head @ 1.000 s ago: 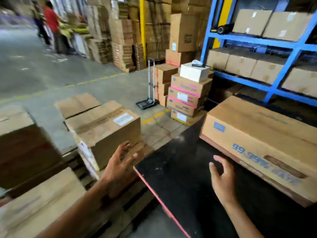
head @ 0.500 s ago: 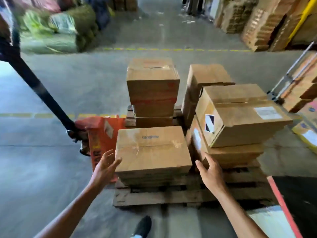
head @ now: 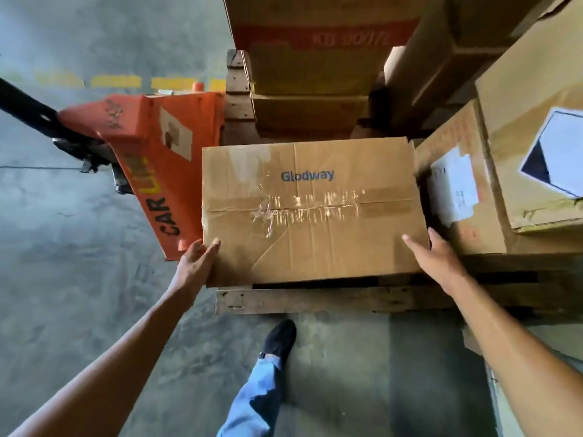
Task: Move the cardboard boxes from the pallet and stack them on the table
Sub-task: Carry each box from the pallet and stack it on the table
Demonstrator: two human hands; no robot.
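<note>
While the Glodway box [head: 310, 209] sits at the near edge of the wooden pallet [head: 315, 299], we have our left hand [head: 195, 263] flat against its near left corner and our right hand [head: 437, 255] against its near right corner, fingers straight on both, pressing rather than curled round anything. We judge it stiff but worn: the top is creased and the tape scuffed, so it may sag if taken by the lid. A better hold looks to be low on the two side walls. Its weight we cannot tell. Room is tight: the orange pallet jack [head: 157, 159] stands just beside the left wall, and a labelled box [head: 454, 184] crowds the right wall, with taller stacked boxes [head: 312, 67] close behind. Open floor [head: 79, 294] lies toward us, so drawing it back first seems the clear way out. No desk is in view.
</note>
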